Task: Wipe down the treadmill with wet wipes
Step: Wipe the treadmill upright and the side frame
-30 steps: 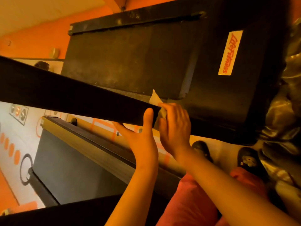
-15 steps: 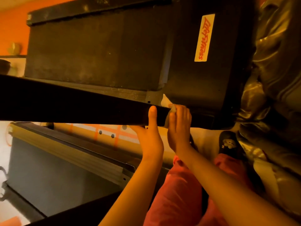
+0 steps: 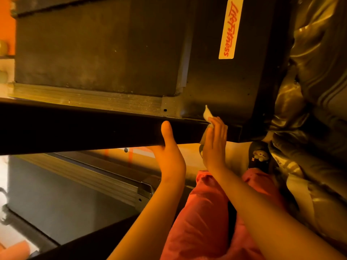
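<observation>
head view: the step in hand looks like wiping the spot where the end of the black bar (image 3: 75,128) meets the dark motor cover (image 3: 216,87) of the treadmill (image 3: 93,53). the right grip (image 3: 214,143) is grasping the wet wipe (image 3: 207,114). its fingertips curl over the cloth and press it to that corner, and a white flap sticks up past them. the left grip (image 3: 169,154) is clenched round the bar just beside it, thumb flat up the near face, the other fingers hidden behind.

to do this well, i judge the left should steady the bar while the right drags the wipe in slow, overlapping strokes. the loose flap is best folded under so a clean, damp face meets the surface. the seam and the small screw holes, where grime would sit, want extra passes. the wipe looks small and bunched, so it could slip out or dry up, and refolding may help.

the treadmill fills the upper frame. its belt is dull and speckled, with a ribbed metal side rail (image 3: 84,98) below it, dotted with pale dust. the cover bears a cream sticker (image 3: 228,29) with red "life fitness" lettering. pink trousers (image 3: 206,222) and a dark shoe (image 3: 260,156) show beneath, and a second treadmill (image 3: 56,194) lies lower left.
</observation>
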Demonstrator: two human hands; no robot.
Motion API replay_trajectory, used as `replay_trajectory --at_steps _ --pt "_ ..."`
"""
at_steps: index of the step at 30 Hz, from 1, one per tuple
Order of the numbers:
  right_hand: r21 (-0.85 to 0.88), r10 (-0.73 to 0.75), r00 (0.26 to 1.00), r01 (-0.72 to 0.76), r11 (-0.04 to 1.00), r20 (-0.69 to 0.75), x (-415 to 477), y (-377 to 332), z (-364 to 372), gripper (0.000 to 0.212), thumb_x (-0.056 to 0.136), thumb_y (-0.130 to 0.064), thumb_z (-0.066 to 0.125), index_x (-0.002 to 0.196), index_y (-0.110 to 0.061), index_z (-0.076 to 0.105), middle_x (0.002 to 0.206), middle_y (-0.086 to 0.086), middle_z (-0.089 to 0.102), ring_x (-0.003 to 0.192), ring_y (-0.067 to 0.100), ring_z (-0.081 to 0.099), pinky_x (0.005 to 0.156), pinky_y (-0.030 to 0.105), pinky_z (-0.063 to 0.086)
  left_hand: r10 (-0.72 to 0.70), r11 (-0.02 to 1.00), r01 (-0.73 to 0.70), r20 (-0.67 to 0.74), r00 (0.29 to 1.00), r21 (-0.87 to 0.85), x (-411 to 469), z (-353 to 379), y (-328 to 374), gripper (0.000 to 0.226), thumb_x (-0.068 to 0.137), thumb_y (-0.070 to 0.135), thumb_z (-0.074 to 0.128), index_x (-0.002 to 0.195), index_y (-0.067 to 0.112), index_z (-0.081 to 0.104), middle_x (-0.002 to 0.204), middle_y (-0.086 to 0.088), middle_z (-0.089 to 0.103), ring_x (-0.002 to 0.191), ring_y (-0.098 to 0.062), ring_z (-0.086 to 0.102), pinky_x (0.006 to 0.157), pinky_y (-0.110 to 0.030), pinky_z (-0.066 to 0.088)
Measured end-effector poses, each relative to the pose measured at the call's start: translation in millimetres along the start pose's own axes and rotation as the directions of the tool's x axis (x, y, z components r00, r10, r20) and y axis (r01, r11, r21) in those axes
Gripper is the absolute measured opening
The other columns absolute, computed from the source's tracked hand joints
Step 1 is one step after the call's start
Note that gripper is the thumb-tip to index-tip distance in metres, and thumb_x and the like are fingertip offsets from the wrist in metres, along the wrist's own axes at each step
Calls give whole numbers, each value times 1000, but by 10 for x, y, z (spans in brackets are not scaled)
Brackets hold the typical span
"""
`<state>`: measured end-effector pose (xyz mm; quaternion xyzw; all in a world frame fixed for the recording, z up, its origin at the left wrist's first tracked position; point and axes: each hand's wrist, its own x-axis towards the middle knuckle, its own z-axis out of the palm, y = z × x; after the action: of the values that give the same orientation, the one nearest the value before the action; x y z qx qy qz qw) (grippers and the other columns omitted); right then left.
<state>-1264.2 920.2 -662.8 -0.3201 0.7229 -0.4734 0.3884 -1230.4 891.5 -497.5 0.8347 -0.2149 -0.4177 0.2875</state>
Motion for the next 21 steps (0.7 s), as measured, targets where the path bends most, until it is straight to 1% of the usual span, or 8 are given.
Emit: replay_trajectory --at_steps 2,5,7,9,11,16,19,21 --pt "51 99 995 -99 994 -7 16 91 8 54 98 -38 23 133 -5 49 143 9 44 141 21 29 117 22 15 -5 1000 5 1 1000 26 -6 13 8 80 91 57 39 155 23 5 162 -1 16 148 -20 16 116 -33 19" --pt "87 222 975 -221 971 5 40 173 18 57 98 -36 22 144 -3 34 154 12 28 145 18 11 120 30 9 -21 999 20 6 1000 40 -13 10 15 76 94 53 38 155 22 6 162 -1 17 147 -20 17 116 -33 19" --pt "78 277 961 -278 957 25 79 241 -8 57 99 -30 22 148 -1 22 158 16 15 148 23 4 122 36 5 -18 999 17 13 1000 49 -10 -3 9 77 93 55 38 155 22 6 162 -1 18 147 -20 18 116 -34 20" --pt "66 364 930 -367 928 55 131 327 -39 51 106 -23 22 150 -2 10 160 15 2 149 26 -2 121 36 0 0 999 -1 21 1000 53 -14 -13 12 86 85 63 37 155 23 6 161 0 18 148 -21 18 116 -34 19" --pt "91 506 860 -510 855 68 175 405 -52 52 107 -24 21 152 -6 1 161 10 -7 149 22 -8 119 33 -5 30 998 -31 23 999 51 -19 -15 8 101 71 69 35 155 24 5 162 0 17 148 -20 17 118 -35 17" --pt "147 714 698 -713 686 58 262 511 -43 58 106 -33 20 153 -8 -4 162 9 -9 149 21 -8 120 39 -4 21 998 -22 24 999 64 48 -64 -58 131 48 87 37 157 22 2 163 -2 11 149 -23 13 122 -46 15" --pt "135 721 691 -721 680 57 277 548 -48 58 106 -34 21 153 -8 -2 162 9 -6 150 21 -6 120 37 -4 71 997 -73 40 997 33 29 -85 -51 128 51 84 39 156 24 -2 164 1 10 149 -20 13 120 -41 16" --pt "114 707 706 -707 698 42 276 554 -40 60 106 -36 22 153 -8 -2 162 9 -6 150 22 -4 120 39 -3 112 994 -113 51 992 12 27 -86 -52 118 60 76 42 156 26 -4 163 4 11 148 -17 15 116 -31 19"
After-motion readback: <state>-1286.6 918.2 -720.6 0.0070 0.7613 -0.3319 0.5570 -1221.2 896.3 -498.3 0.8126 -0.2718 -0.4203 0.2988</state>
